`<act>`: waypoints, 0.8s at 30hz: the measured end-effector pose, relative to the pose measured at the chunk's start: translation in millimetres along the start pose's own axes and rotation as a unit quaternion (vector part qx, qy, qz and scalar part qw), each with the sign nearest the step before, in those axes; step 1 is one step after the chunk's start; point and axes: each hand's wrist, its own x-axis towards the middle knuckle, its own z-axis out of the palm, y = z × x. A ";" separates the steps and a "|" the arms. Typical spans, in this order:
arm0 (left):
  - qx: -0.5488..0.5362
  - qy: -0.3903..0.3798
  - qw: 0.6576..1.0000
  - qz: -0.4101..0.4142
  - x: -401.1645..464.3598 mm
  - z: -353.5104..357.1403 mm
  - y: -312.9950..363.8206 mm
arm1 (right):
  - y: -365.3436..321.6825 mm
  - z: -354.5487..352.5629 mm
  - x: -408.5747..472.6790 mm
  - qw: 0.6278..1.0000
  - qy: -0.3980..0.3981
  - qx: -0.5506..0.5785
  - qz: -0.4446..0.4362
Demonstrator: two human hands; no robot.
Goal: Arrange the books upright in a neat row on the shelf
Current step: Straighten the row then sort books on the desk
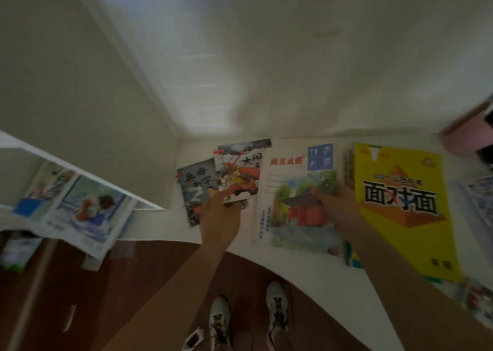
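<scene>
Plainly these are thin, floppy paperbacks — light, likely to sag or slide if stood alone, so each is best taken by the spine edge with thumb across the cover. All lie flat on the white desk [306, 276], near the back wall. The left hand [220, 221] pinches the small monkey-king picture book [240, 171], which overlaps a grey booklet [196, 187]. The right hand [337, 206] grips the right edge of the red-pavilion workbook [293, 203] — just beside it lies a glossy yellow exercise book [400, 203].
</scene>
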 end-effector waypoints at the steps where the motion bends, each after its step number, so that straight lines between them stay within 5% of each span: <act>1: 0.039 0.047 0.998 -0.027 6.5 -7.6 -11.1 | 5.0 5.7 4.2 0.995 0.037 -0.091 -0.020; 3: 0.097 0.079 0.988 -0.089 14.7 -21.8 -26.9 | 9.3 16.4 3.3 0.940 0.140 -0.306 -0.057; 5: 0.131 0.062 0.981 -0.128 19.2 -30.1 -33.5 | 5.8 38.0 -6.3 0.895 0.182 -0.381 -0.144; 10: 0.004 0.094 0.974 -0.204 30.6 -35.5 -19.3 | -10.8 125.7 -16.7 0.849 -0.094 -0.424 -0.302; 13: -0.119 0.110 0.961 -0.222 49.5 -33.3 -19.4 | 3.4 151.6 -13.8 0.804 -0.109 -0.487 -0.324; 19: -0.264 0.072 0.927 -0.258 85.2 -33.8 -19.7 | 18.9 147.5 -10.4 0.823 -0.080 -0.430 -0.362; 24: -0.227 0.045 0.967 -0.103 83.1 -13.6 2.1 | 25.2 139.2 -1.7 0.834 -0.096 -0.415 -0.350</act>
